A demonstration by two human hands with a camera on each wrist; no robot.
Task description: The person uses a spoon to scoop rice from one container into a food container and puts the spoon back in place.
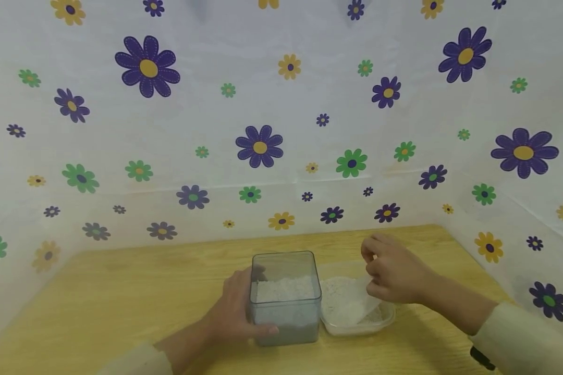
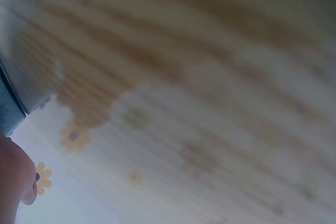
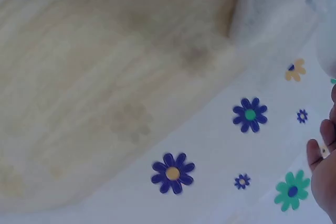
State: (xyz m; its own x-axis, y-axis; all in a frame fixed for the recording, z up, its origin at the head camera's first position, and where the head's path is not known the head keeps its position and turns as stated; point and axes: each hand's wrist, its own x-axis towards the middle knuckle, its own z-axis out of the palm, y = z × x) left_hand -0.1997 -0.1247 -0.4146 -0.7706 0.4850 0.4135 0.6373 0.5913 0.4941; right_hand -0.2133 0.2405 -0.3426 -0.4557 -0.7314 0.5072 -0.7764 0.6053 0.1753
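My left hand grips a square, see-through grey-blue container from its left side, thumb along the front and fingers behind. White powder partly fills it. Right beside it stands a clear shallow plastic tub with more white powder, lumpy in places. My right hand is over the tub's right side and pinches a thin, whitish translucent piece, which slants down into the powder; its exact kind is hard to make out. In the left wrist view only a corner of the container and part of the hand show.
Both containers stand on a wood-grain table, near its middle. A white sheet with printed flowers hangs behind and along both sides. A dark band shows beneath the right sleeve.
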